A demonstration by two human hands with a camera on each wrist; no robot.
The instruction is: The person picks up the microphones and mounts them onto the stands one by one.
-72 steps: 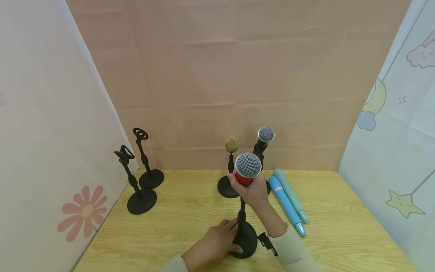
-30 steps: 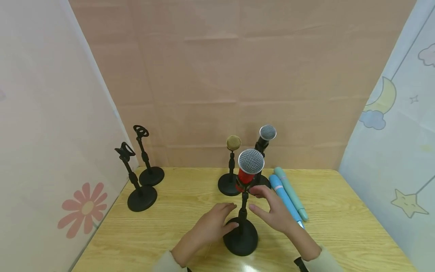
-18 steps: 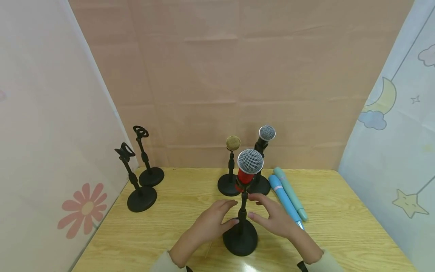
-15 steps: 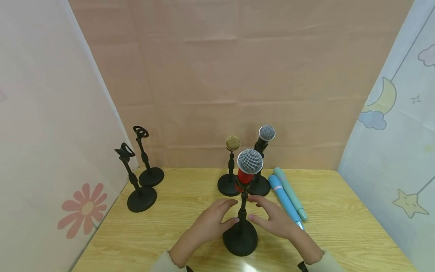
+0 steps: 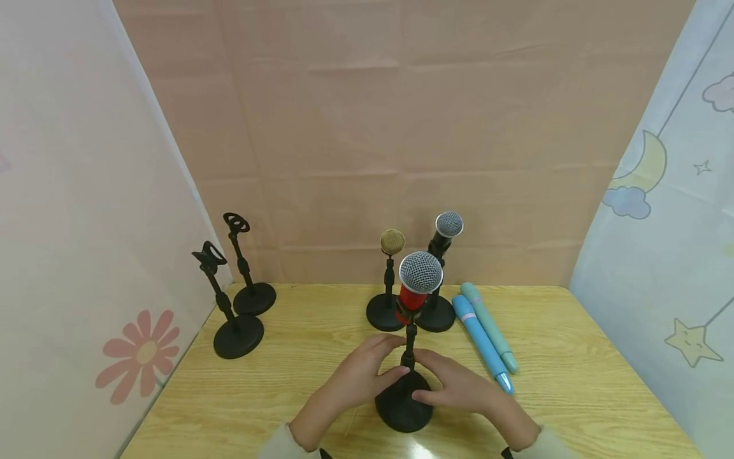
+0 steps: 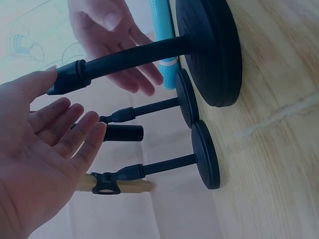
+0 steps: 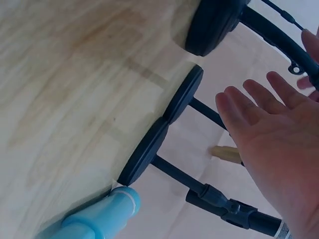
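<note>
A red microphone with a silver mesh head sits in the clip of a black desk stand at the front middle. My left hand is at the left of this stand, fingers relaxed. In the left wrist view its thumb lies right at the collar of the pole, and the other fingers extend loosely behind without wrapping it. On the opposite side is my right hand, thumb over the round base and fingers by the lower pole. Its fingers look straight and hold nothing in the right wrist view.
Behind stand a gold microphone and a black one with a silver head, each on a stand. A blue microphone and a teal one lie at right. Two bare stands are at left.
The right hand earlier held the red microphone at the clip while the left was at the base. The right let go, then lowered along the pole towards the base; the left rose to the pole.
</note>
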